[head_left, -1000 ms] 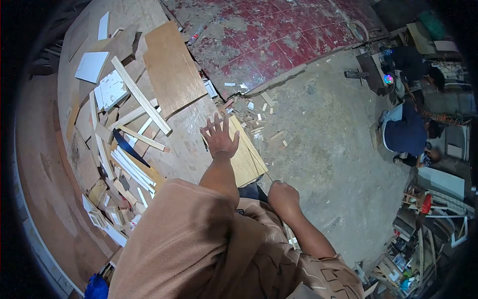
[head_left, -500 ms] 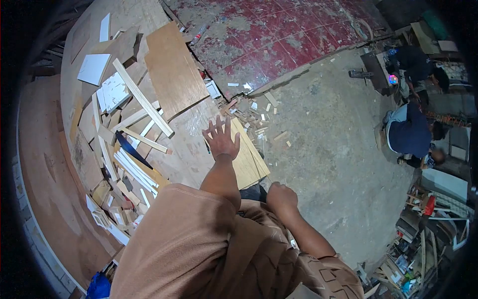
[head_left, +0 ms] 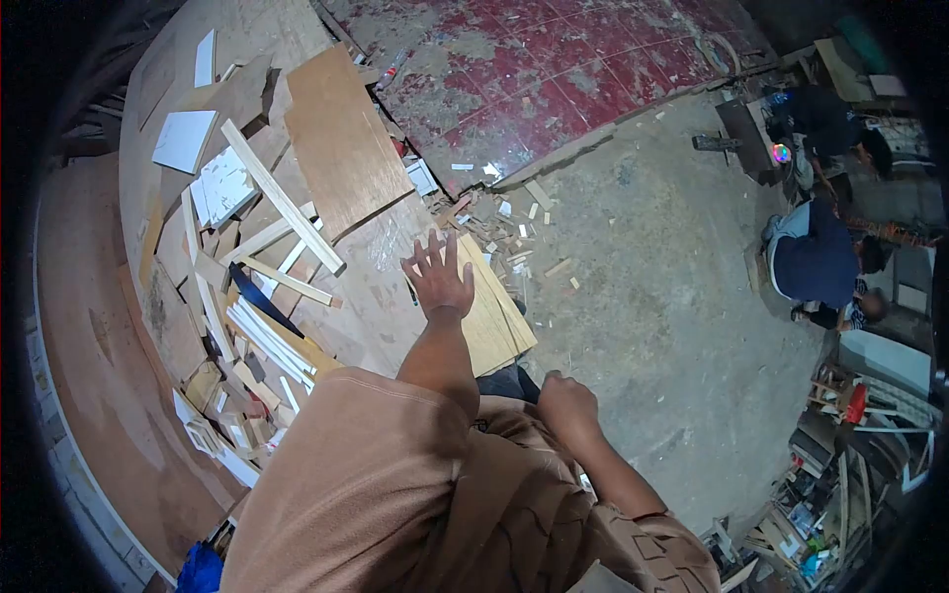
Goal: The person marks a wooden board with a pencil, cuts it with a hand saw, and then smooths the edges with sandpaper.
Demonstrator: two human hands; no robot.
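My left hand (head_left: 441, 283) lies with its fingers spread over the left edge of a pale plywood board (head_left: 490, 314). The board rests at the side of a large brown wooden surface (head_left: 371, 321), its right part reaching over the concrete floor. Close to my body, beyond the board's near end, my right hand (head_left: 567, 405) is closed in a fist. Whatever it grips, if anything, is hidden from this angle. Dark cloth (head_left: 506, 381) shows between the board and my right hand.
A brown plywood sheet (head_left: 341, 138), a long wood strip (head_left: 282, 198) and white strips (head_left: 269, 338) lie leftward. Wood offcuts (head_left: 514, 232) litter the concrete floor (head_left: 652, 287). Two people, one in a dark blue shirt (head_left: 816, 259), are at the right, above a scrap pile (head_left: 801, 524).
My right fist has shifted slightly to the right and toward my body. My left hand stays spread on the board, which shows no clear movement.
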